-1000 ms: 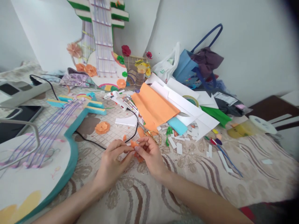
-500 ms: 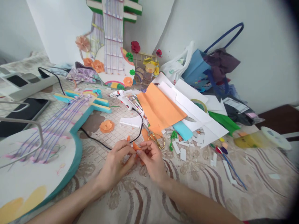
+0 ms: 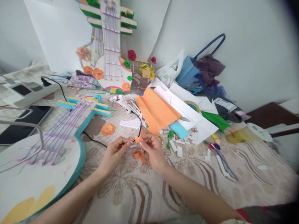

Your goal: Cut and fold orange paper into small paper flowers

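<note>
My right hand (image 3: 153,149) pinches a small folded orange paper piece (image 3: 138,139) between thumb and fingers. Just left of it, my left hand (image 3: 118,151) is closed in a pinch on a small orange piece, partly hidden by the fingertips. Between and below the hands, small orange paper pieces (image 3: 140,156) lie on the patterned cloth. An orange paper flower (image 3: 107,129) rests on the cloth beyond my left hand. Scissors with gold handles (image 3: 161,140) are mostly hidden behind my right hand.
A guitar-shaped craft (image 3: 58,149) lies at the left beside a phone (image 3: 25,123). Orange paper (image 3: 156,109) and white sheets (image 3: 184,105) are piled behind the hands, near a glue gun (image 3: 121,102). Paper scraps and a blue stick (image 3: 226,163) lie right.
My hands have moved slightly apart, uncovering the orange pieces on the cloth. The orange piece at my right fingertips now shows more fully. The camera view has shifted slightly.
</note>
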Motion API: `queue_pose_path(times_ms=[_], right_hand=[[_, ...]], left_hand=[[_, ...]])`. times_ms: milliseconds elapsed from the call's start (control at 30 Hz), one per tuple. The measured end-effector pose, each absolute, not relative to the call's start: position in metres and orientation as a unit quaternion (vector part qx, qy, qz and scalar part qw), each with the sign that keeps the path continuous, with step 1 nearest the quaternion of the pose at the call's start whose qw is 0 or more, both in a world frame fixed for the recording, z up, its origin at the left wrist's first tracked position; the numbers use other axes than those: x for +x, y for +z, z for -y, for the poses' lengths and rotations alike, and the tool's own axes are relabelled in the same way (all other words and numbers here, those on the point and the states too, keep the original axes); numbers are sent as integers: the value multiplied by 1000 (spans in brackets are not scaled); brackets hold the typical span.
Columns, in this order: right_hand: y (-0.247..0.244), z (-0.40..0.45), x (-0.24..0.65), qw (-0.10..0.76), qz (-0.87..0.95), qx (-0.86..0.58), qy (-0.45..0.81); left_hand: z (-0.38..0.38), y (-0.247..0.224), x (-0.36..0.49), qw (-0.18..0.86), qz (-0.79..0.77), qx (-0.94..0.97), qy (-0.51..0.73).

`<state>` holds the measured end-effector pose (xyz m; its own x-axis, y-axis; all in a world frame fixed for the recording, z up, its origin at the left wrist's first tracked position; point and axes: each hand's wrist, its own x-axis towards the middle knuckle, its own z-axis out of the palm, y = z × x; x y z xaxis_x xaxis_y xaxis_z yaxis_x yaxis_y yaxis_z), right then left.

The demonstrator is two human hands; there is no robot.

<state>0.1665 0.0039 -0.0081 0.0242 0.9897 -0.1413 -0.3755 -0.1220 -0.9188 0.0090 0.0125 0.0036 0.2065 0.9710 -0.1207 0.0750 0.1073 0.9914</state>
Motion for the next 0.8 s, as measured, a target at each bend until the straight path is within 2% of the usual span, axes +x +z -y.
queue_pose_path(times_ms=[233,633,800], right_hand=[[-5,-7,163,576,341,-427,608],[-4,0,159,548,355,-422,630],[-7,3,158,528,375,-430,629]], left_hand=[[-13,3,9,570,-477,532,406],[-8,9,10,547,-517,549,364],[-7,11,13,573,-475,552,375]])
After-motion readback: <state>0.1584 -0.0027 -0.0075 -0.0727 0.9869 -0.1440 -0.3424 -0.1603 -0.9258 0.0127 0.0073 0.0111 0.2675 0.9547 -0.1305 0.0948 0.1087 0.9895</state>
